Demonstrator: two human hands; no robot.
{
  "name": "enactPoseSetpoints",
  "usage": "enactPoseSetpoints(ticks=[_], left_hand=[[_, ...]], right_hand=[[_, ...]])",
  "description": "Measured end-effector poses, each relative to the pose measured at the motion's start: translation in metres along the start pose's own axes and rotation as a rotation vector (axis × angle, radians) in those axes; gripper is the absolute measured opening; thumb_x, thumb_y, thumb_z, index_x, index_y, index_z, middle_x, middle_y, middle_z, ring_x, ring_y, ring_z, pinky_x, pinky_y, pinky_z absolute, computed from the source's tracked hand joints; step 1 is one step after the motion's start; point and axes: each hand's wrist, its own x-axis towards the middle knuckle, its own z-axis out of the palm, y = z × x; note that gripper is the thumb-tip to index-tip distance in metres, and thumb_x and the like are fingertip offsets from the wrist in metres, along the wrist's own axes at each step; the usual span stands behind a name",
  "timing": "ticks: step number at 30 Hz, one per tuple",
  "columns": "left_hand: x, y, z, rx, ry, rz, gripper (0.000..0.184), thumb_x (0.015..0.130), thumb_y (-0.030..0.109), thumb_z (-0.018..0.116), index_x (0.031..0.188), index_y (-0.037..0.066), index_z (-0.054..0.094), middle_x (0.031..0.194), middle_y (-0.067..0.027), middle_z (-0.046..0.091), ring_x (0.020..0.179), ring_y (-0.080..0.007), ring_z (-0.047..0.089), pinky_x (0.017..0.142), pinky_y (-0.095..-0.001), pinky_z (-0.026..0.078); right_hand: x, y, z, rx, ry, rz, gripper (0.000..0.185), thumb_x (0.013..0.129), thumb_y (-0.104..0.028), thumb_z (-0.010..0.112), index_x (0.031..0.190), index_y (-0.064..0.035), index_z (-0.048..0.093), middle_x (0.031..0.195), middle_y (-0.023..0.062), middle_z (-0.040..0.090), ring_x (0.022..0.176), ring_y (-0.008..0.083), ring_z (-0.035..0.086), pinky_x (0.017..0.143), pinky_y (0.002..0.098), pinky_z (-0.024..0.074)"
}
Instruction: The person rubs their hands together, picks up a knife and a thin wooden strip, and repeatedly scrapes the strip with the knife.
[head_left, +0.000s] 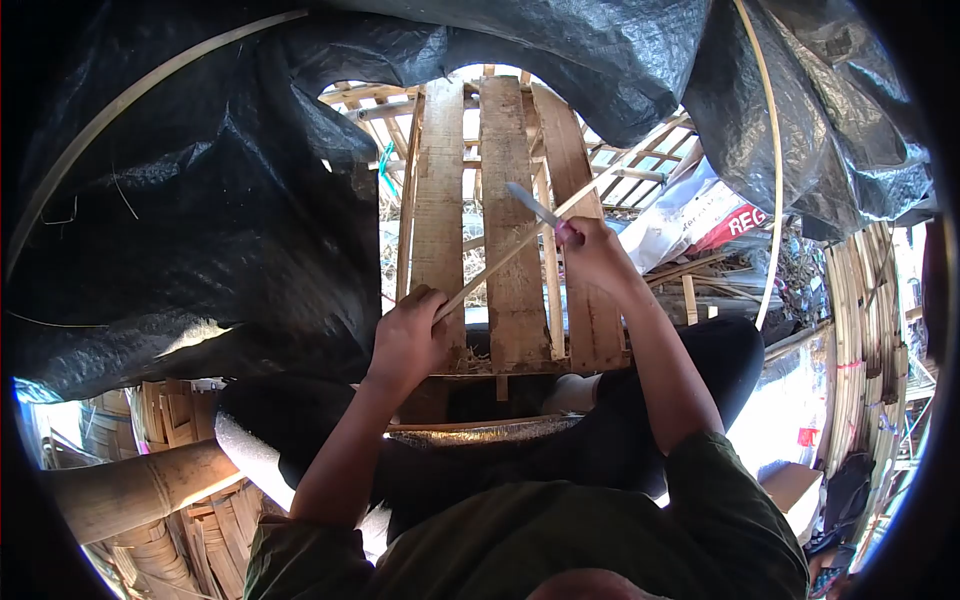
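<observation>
My left hand (411, 335) is closed around the near end of a long, thin bamboo strip (493, 268). The strip slants up to the right, past my other hand, toward the bright gap at the back. In my right hand (597, 254) is a knife (531, 203) with a reddish handle, mostly hidden by the fingers. Its blade points up and to the left and crosses the strip; whether it cuts in, I cannot tell. Below both lie the wooden planks (512, 220) of a bench.
Black plastic sheeting (230, 200) hangs at the left and overhead. A thin curved strip (776, 150) hangs at the right, near a white and red sack (690, 215). Bundled bamboo slats (862, 340) stand at far right. A thick bamboo pole (150, 487) lies at lower left.
</observation>
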Motion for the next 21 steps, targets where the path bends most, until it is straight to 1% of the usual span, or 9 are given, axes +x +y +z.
enactPoseSetpoints(ticks=[1,3,4,7,10,14,17,19,21], left_hand=[[0.001,-0.003,0.0,0.002,0.0,-0.001,0.017,0.082,0.008,0.071,0.096,0.002,0.062,0.093,-0.0158,0.063,0.085,-0.0385,0.064,0.072,-0.0444,0.051],[0.004,-0.008,-0.001,0.01,0.023,0.08,0.014,0.084,0.008,0.071,0.095,0.002,0.064,0.091,-0.0157,0.063,0.085,-0.0382,0.063,0.072,-0.0438,0.051],[0.005,-0.01,0.0,0.011,0.02,0.081,0.014,0.084,0.008,0.071,0.095,0.002,0.064,0.091,-0.0157,0.063,0.085,-0.0382,0.063,0.072,-0.0438,0.051],[0.005,-0.015,0.005,-0.031,0.048,0.092,0.013,0.085,0.009,0.071,0.093,0.001,0.066,0.089,-0.0156,0.063,0.084,-0.0376,0.063,0.072,-0.0432,0.051],[0.005,-0.017,0.008,0.009,0.087,0.118,0.013,0.085,0.009,0.072,0.092,0.001,0.066,0.088,-0.0156,0.063,0.083,-0.037,0.063,0.072,-0.043,0.051],[0.004,-0.021,0.015,-0.014,0.091,0.137,0.012,0.084,0.008,0.072,0.091,0.0,0.066,0.086,-0.015,0.062,0.081,-0.0364,0.063,0.07,-0.0431,0.051],[0.006,-0.023,0.014,-0.018,0.119,0.186,0.011,0.083,0.006,0.072,0.091,0.0,0.065,0.085,-0.0147,0.061,0.08,-0.0363,0.062,0.07,-0.0435,0.051],[0.006,-0.024,0.014,-0.027,0.129,0.203,0.011,0.083,0.005,0.072,0.09,0.0,0.065,0.084,-0.0145,0.061,0.08,-0.0363,0.062,0.07,-0.0437,0.051],[0.005,-0.025,0.016,-0.02,0.128,0.203,0.01,0.083,0.004,0.071,0.09,0.001,0.065,0.084,-0.0143,0.061,0.079,-0.036,0.062,0.07,-0.0437,0.051]], right_hand=[[0.003,0.003,0.001,0.001,-0.002,-0.001,0.033,0.1,-0.027,0.051,0.096,-0.0013,0.07,0.089,0.0265,0.069,0.087,0.0414,0.069,0.077,0.0465,0.0511],[0.011,0.007,0.003,-0.07,0.108,0.068,0.034,0.1,-0.03,0.052,0.094,-0.0019,0.07,0.088,0.0242,0.07,0.086,0.0423,0.068,0.077,0.0481,0.0512],[0.013,0.009,0.002,-0.089,0.101,0.079,0.037,0.1,-0.031,0.051,0.095,0.001,0.07,0.087,0.0262,0.069,0.086,0.0459,0.067,0.078,0.05,0.0511],[0.024,0.014,0.011,-0.234,0.074,0.154,0.042,0.1,-0.031,0.049,0.094,0.0047,0.069,0.085,0.0302,0.068,0.087,0.0488,0.066,0.08,0.051,0.0512],[0.029,0.016,0.018,-0.157,0.038,0.136,0.044,0.099,-0.032,0.048,0.093,0.0069,0.069,0.086,0.0334,0.067,0.087,0.0506,0.066,0.08,0.053,0.0517],[0.026,0.013,0.02,-0.12,0.013,0.174,0.043,0.099,-0.032,0.049,0.093,0.0054,0.069,0.087,0.0331,0.067,0.087,0.0495,0.067,0.078,0.0534,0.0521],[0.008,-0.003,0.05,-0.125,-0.136,0.108,0.042,0.099,-0.03,0.048,0.093,0.0058,0.068,0.084,0.0331,0.066,0.085,0.0481,0.067,0.077,0.0527,0.0525],[-0.01,-0.011,0.06,-0.138,0.029,-0.05,0.042,0.099,-0.031,0.048,0.094,0.0064,0.068,0.086,0.0331,0.066,0.085,0.0488,0.067,0.078,0.0539,0.0522],[-0.006,-0.012,0.054,-0.132,-0.034,-0.024,0.042,0.099,-0.031,0.048,0.094,0.0063,0.067,0.086,0.0327,0.066,0.085,0.0492,0.066,0.079,0.0543,0.0519]])
